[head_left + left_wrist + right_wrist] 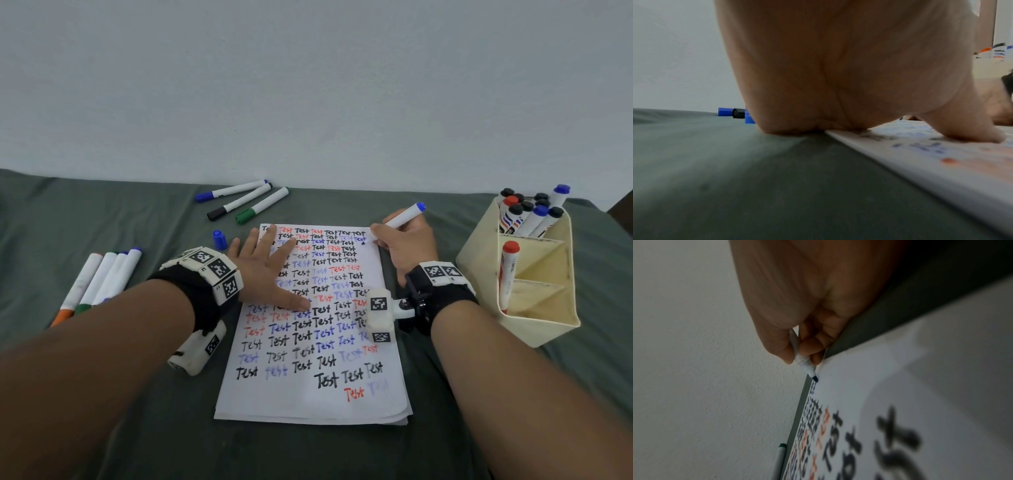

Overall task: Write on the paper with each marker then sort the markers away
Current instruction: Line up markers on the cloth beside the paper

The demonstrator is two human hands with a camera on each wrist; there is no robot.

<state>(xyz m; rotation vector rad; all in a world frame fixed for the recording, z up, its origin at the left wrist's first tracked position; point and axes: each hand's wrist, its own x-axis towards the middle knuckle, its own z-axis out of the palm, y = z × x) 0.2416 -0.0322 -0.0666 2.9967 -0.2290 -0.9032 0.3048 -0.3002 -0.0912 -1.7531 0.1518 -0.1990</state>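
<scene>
Head view: right hand pinches the blue marker in a writing grip, uncapped tip down at the top right of the paper, back end pointing up and away. Left hand lies flat, fingers spread, pinning the upper left of the sheet. Loose blue cap sits on the table just left of the paper. Seven more markers lie on the table to the left; the organizer at right holds the sorted ones.

Left wrist: palm heel straddles the paper edge, thumb pressing the sheet. Keep that pressure so the stack doesn't slide.

Right wrist: thumb and fingers curled round the barrel near the nib, nib touching the paper close to its top edge. Little free space there, so I'd write small, light strokes, away from the edge. Then recap before sorting, likely with the blues.
</scene>
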